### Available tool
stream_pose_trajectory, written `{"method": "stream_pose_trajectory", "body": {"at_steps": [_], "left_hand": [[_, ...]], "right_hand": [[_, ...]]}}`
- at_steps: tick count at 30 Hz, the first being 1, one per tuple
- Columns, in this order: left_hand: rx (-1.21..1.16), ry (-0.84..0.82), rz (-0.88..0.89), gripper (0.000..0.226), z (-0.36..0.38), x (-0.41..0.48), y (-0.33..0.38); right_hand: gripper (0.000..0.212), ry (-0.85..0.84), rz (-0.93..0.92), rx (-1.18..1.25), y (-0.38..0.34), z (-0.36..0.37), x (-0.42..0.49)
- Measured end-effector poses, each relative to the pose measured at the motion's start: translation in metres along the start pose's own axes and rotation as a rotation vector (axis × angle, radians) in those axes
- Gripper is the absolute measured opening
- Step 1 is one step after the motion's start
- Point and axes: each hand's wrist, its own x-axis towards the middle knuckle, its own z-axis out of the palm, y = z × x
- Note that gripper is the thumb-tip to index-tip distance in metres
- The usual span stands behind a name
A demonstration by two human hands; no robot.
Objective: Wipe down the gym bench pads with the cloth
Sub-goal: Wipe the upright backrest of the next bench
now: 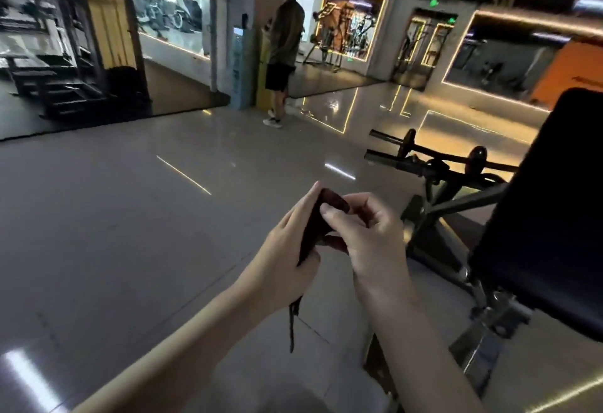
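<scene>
A dark reddish-brown cloth (315, 226) is bunched between both my hands in the middle of the view. My left hand (287, 262) holds it from the left, and a thin end of the cloth hangs down below that hand. My right hand (365, 236) pinches the top of the cloth with thumb and curled fingers. The black padded bench back (548, 210) stands tilted at the right edge, apart from both hands, on a metal frame (489, 321).
A person (284, 44) stands at the far middle beside a pillar. Black machine bars with round knobs (430, 154) stick out left of the bench. Glossy grey tile floor (130, 210) spreads to the left; mirrors and gym machines line the far walls.
</scene>
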Motion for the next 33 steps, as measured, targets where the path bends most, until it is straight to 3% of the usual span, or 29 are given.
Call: {"method": "stream_pose_trajectory", "body": {"at_steps": [8,13,21,33], "left_hand": [[-0.236,-0.142,-0.094,0.051,0.076,0.184,-0.059],[-0.418,-0.219,-0.172,0.031,0.148,0.285,-0.068],[-0.682,-0.424,-0.326,0.025,0.280,0.396,-0.081],[-0.867,-0.577,-0.399,0.030,0.458,0.626,-0.136]], "right_hand": [[0.008,0.013,-0.076,-0.122,0.025,-0.078,0.175],[0.014,0.180,-0.055,-0.274,0.030,-0.152,0.237],[0.009,0.515,0.089,-0.480,0.058,-0.266,0.302],[0.016,0.760,0.140,-0.697,0.089,-0.408,0.511]]}}
